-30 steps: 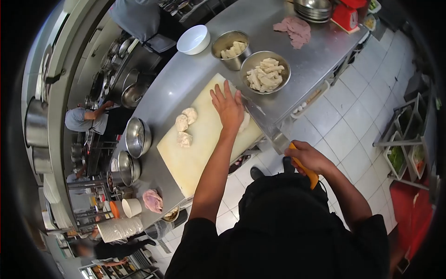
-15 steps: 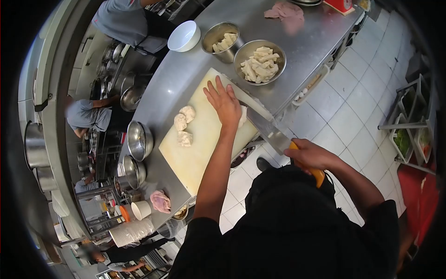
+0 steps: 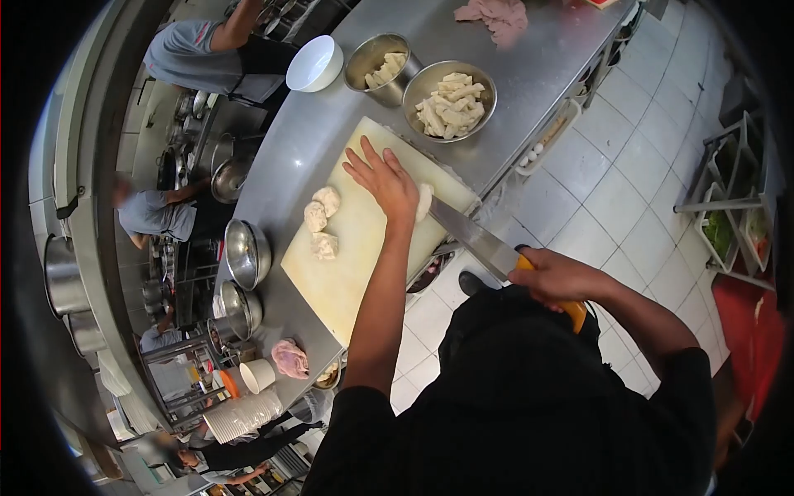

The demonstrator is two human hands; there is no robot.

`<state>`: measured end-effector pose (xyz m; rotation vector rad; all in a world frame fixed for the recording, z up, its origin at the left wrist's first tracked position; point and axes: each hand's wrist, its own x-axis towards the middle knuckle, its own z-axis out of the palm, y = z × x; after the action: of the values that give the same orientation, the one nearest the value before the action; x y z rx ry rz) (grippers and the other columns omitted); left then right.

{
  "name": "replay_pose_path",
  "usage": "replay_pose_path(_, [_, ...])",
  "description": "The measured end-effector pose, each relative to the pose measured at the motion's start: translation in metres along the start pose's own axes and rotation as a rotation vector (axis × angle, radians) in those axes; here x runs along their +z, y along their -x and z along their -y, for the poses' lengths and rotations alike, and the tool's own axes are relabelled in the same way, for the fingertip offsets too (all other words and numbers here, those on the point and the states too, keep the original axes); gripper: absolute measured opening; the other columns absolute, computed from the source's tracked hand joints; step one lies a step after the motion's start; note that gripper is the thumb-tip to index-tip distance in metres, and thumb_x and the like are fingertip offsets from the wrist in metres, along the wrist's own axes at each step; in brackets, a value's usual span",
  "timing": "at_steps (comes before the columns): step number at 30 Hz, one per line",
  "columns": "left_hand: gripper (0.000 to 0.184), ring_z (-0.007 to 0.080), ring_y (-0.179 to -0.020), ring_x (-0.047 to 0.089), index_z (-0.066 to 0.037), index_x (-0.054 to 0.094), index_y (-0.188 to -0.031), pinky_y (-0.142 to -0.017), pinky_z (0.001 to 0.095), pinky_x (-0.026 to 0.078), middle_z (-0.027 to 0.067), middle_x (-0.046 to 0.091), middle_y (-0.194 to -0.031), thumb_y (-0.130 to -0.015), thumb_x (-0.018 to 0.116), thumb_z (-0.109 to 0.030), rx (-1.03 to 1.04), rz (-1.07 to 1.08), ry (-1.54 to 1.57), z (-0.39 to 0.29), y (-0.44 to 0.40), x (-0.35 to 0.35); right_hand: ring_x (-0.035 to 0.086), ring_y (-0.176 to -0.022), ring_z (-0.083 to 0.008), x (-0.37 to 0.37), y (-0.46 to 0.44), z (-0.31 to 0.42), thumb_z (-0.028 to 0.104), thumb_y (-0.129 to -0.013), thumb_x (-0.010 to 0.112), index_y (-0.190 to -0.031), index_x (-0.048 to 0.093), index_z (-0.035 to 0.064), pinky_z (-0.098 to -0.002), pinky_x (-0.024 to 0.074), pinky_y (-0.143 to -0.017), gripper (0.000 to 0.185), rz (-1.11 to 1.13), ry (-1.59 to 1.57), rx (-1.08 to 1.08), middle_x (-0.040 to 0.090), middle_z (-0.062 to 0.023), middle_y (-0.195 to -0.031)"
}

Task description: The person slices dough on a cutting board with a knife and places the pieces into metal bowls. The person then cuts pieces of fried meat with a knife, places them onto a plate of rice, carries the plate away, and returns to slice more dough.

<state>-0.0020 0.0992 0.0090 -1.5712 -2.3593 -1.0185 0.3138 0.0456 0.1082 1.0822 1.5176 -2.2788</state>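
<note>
My right hand point(image 3: 562, 275) is closed around the orange handle of a large knife point(image 3: 475, 240). The blade points up and left, its tip end beside a pale, whitish piece of food point(image 3: 424, 202) on the cutting board point(image 3: 331, 289). With fingers stretched out, my left hand point(image 3: 389, 183) lies over the board, its heel against that piece and covering part of it. Farther left on the board sit three pale, rough lumps point(image 3: 324, 246), whose kind I cannot make out.
Past the board stand a metal bowl point(image 3: 493, 124) of pale cut sticks, a deeper metal pot point(image 3: 401, 95) with similar pieces and a white bowl point(image 3: 315, 64). Pink cloths point(image 3: 289, 359) lie on the steel counter point(image 3: 281, 157). Metal bowls point(image 3: 246, 252) line the left edge. Co-workers point(image 3: 194, 58) work beyond.
The view has shifted slightly. The knife has drawn back a little toward me, showing more of the pale piece beside my left hand. My left hand stays spread over the board.
</note>
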Motion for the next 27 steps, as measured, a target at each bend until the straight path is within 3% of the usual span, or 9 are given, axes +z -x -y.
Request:
replay_pose_path(13, [0.052, 0.0581, -0.148, 0.009, -0.007, 0.030, -0.156, -0.119, 0.0631, 0.014, 0.0345, 0.016, -0.160, -0.108, 0.042, -0.023, -0.040, -0.022, 0.053, -0.001, -0.004, -0.001, 0.050, -0.045, -0.0118, 0.008, -0.033, -0.002, 0.035, -0.105, 0.052, -0.110, 0.049, 0.0020, -0.0298, 0.0459, -0.043, 0.033, 0.046, -0.030, -0.026, 0.051, -0.0028, -0.065])
replay_pose_path(16, [0.049, 0.0498, -0.148, 0.022, -0.003, 0.037, -0.152, -0.121, 0.0534, 0.019, 0.0318, 0.029, -0.157, -0.107, 0.046, -0.019, -0.024, -0.043, 0.014, 0.005, -0.005, 0.003, 0.050, -0.046, -0.0125, 0.004, -0.031, 0.002, 0.036, -0.105, 0.053, -0.110, 0.050, 0.0018, -0.0302, 0.0458, -0.042, 0.035, 0.052, -0.031, 0.003, 0.050, -0.0033, -0.065])
replay_pose_path(19, [0.052, 0.0412, -0.146, 0.032, -0.006, 0.045, -0.149, -0.120, 0.0478, 0.027, 0.0229, 0.041, -0.154, -0.097, 0.051, -0.006, 0.113, 0.227, 0.248, 0.009, -0.015, -0.017, 0.050, -0.046, -0.0128, 0.001, -0.030, 0.001, 0.037, -0.104, 0.054, -0.109, 0.050, 0.0025, -0.0304, 0.0454, -0.042, 0.035, 0.040, -0.006, 0.000, 0.051, -0.0033, -0.065])
replay_pose_path(22, [0.062, 0.0345, -0.140, 0.044, -0.010, 0.054, -0.145, -0.116, 0.0423, 0.035, 0.0177, 0.052, -0.147, -0.085, 0.056, 0.003, 0.246, 0.980, 0.342, -0.011, -0.040, -0.072, 0.050, -0.048, -0.0116, -0.001, -0.028, 0.002, 0.035, -0.105, 0.054, -0.103, 0.050, 0.0034, -0.0290, 0.0452, -0.045, 0.032, 0.022, 0.038, -0.014, 0.050, -0.0013, -0.066])
replay_pose_path(23, [0.071, 0.0353, -0.135, 0.048, -0.016, 0.055, -0.145, -0.110, 0.0409, 0.041, 0.0172, 0.055, -0.143, -0.078, 0.057, 0.007, 0.260, 1.148, 0.294, -0.018, -0.048, -0.080, 0.052, -0.048, -0.0129, 0.000, -0.028, 0.000, 0.035, -0.104, 0.055, -0.103, 0.050, 0.0034, -0.0297, 0.0461, -0.047, 0.032, -0.013, 0.080, -0.022, 0.051, -0.0024, -0.065])
replay_pose_path(25, [0.067, 0.0353, -0.128, 0.052, -0.013, 0.060, -0.139, -0.105, 0.0405, 0.045, 0.0161, 0.059, -0.135, -0.076, 0.058, 0.009, 0.378, 1.251, 0.095, -0.026, -0.057, -0.082, 0.054, -0.050, -0.0156, 0.001, -0.032, -0.002, 0.036, -0.102, 0.057, -0.103, 0.052, 0.0034, -0.0313, 0.0479, -0.049, 0.033, -0.077, 0.181, -0.042, 0.054, -0.0046, -0.065])
replay_pose_path(27, [0.062, 0.0345, -0.118, 0.057, -0.010, 0.064, -0.131, -0.100, 0.0407, 0.048, 0.0147, 0.061, -0.124, -0.074, 0.060, 0.011, 0.457, 1.313, -0.084, -0.037, -0.062, -0.089, 0.060, -0.054, -0.0232, 0.002, -0.035, -0.010, 0.035, -0.101, 0.059, -0.104, 0.053, 0.0030, -0.0373, 0.0508, -0.054, 0.032, -0.219, 0.412, -0.196, 0.060, -0.0103, -0.066])
